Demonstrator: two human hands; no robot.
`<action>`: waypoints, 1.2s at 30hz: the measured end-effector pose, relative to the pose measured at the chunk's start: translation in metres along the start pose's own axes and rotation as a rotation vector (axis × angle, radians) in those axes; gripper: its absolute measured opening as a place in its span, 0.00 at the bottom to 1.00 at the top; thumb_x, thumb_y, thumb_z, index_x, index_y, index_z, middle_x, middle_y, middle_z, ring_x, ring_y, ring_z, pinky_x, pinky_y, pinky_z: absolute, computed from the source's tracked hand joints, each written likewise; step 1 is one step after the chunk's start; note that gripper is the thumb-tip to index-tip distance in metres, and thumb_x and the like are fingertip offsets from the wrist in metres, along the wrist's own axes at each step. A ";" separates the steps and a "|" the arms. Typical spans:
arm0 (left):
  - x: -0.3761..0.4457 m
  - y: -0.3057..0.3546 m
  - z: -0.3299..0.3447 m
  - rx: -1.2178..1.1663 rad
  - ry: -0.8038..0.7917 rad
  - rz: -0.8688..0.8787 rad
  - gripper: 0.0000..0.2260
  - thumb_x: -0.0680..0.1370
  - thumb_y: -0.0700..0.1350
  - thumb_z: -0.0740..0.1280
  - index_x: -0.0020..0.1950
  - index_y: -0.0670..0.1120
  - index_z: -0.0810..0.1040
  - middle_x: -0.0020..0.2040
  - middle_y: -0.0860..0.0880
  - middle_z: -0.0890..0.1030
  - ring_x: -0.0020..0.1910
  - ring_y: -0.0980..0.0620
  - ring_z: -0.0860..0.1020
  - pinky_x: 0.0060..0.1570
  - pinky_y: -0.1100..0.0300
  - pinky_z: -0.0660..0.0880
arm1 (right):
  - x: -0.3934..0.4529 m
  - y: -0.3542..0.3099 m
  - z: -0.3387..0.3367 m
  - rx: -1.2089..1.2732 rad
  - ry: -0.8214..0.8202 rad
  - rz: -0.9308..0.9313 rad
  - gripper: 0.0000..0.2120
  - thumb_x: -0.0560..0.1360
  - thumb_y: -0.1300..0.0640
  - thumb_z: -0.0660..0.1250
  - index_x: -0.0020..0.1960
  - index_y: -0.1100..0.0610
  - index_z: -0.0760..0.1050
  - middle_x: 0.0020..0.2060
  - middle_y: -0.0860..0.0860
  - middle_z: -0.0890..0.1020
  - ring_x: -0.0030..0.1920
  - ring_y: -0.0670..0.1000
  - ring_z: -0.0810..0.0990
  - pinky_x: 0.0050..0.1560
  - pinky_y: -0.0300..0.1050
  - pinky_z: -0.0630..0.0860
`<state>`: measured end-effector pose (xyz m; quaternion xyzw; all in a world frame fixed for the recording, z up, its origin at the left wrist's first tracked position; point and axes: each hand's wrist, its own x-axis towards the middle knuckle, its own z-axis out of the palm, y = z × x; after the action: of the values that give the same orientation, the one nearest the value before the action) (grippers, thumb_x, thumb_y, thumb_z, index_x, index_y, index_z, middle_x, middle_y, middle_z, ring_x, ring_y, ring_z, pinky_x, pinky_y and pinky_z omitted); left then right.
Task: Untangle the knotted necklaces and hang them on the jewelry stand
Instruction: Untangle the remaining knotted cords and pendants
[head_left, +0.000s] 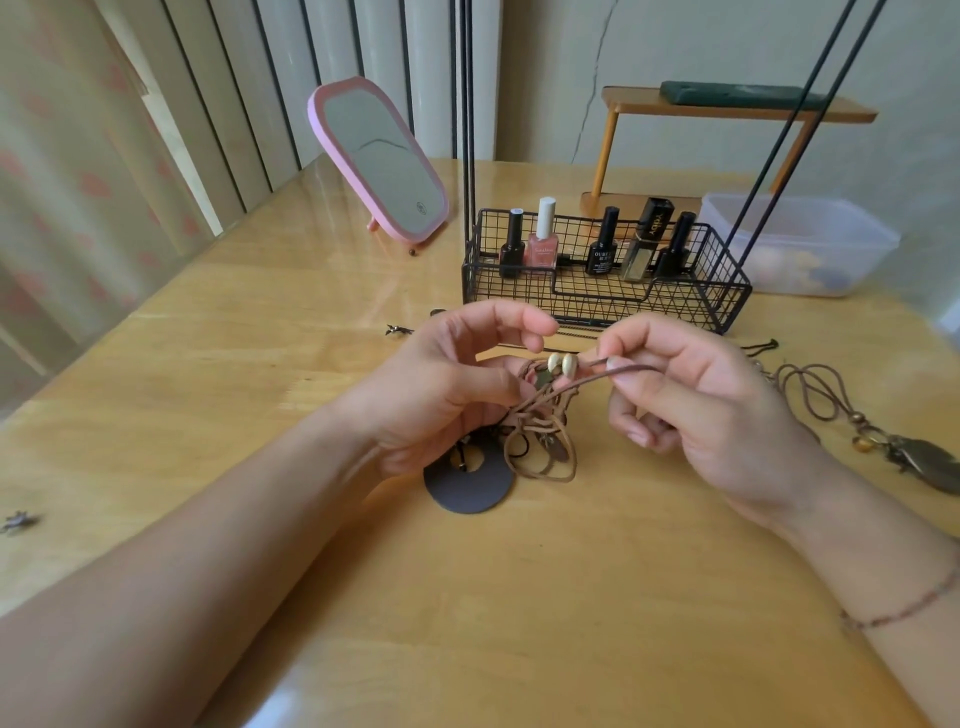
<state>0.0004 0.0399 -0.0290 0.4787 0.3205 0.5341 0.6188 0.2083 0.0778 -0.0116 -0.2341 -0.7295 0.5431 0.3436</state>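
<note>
A tangle of brown cord necklaces (540, 421) hangs between my hands above the wooden table (519, 597). Pale shell beads (561, 364) sit at its top, and a dark ring-shaped pendant (467, 488) lies on the table under it. My left hand (452, 384) holds the knot from the left, its fingers curled round the cords. My right hand (696, 400) pinches one brown cord (623, 370) between thumb and forefinger, drawn out to the right. The black wire jewelry stand (602, 275) rises behind, its thin rods reaching up out of view.
Nail polish bottles (543, 239) fill the stand's basket. A pink mirror (379, 161) stands back left, a wooden shelf (727, 111) and a plastic tub (800, 244) back right. Another necklace with a feather pendant (883, 441) lies right. Small metal charms (18, 521) lie left.
</note>
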 end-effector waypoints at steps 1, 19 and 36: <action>0.000 0.000 -0.001 -0.016 0.002 0.002 0.19 0.68 0.25 0.65 0.52 0.44 0.80 0.51 0.46 0.75 0.42 0.51 0.80 0.42 0.60 0.80 | 0.000 0.001 -0.001 0.004 -0.005 0.000 0.03 0.75 0.60 0.61 0.45 0.59 0.73 0.39 0.68 0.75 0.28 0.45 0.68 0.29 0.30 0.65; 0.001 0.003 -0.003 -0.121 -0.030 0.016 0.15 0.72 0.29 0.63 0.54 0.42 0.78 0.45 0.46 0.80 0.37 0.52 0.79 0.40 0.60 0.79 | 0.001 0.001 -0.001 -0.031 0.006 0.013 0.04 0.80 0.67 0.59 0.47 0.65 0.69 0.25 0.43 0.79 0.25 0.43 0.66 0.27 0.29 0.64; -0.002 0.001 0.004 0.482 -0.015 0.189 0.07 0.77 0.38 0.67 0.55 0.43 0.80 0.47 0.48 0.81 0.42 0.56 0.79 0.43 0.64 0.75 | 0.001 0.006 -0.006 0.027 -0.024 -0.048 0.05 0.74 0.62 0.60 0.46 0.63 0.72 0.28 0.48 0.77 0.25 0.47 0.69 0.27 0.33 0.62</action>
<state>0.0033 0.0372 -0.0266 0.6442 0.3876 0.4942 0.4365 0.2124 0.0840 -0.0159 -0.2055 -0.7315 0.5473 0.3508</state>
